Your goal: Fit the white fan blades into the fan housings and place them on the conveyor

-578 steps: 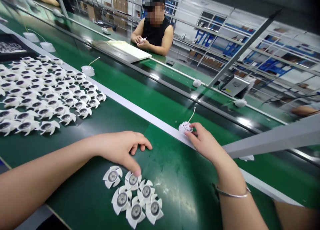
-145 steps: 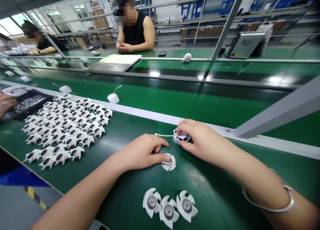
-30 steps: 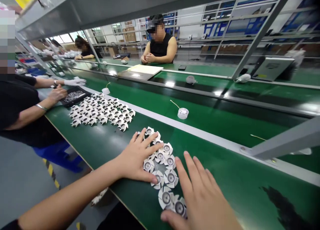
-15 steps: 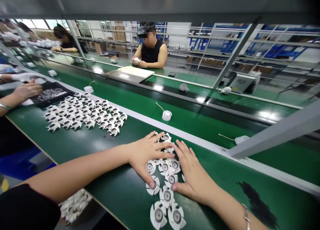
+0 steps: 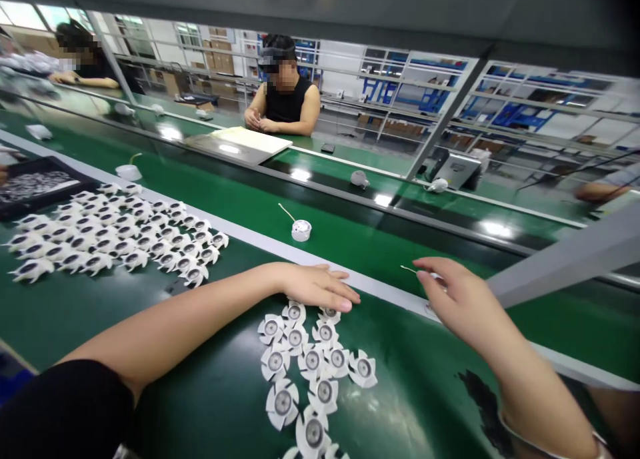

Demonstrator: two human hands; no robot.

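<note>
My left hand lies palm down with its fingers stretched out, over the far end of a group of white fan wheels. These have curved blades and grey round hubs, and my palm partly hides the farthest ones. My right hand reaches past the pale rail with its fingers curled around a small white part with a thin wire on the green belt. Most of that part is hidden behind the fingers, but its wire sticks out to the left.
More fan wheels stand in rows at the left, beside a black tray. A white round housing with a wire sits on the belt. A slanted metal post rises near my right hand. A co-worker sits across the line.
My right hand has left the fan wheels and moved right and away to the wired part on the belt. My left hand has flattened at their far end. The view has shifted right.
</note>
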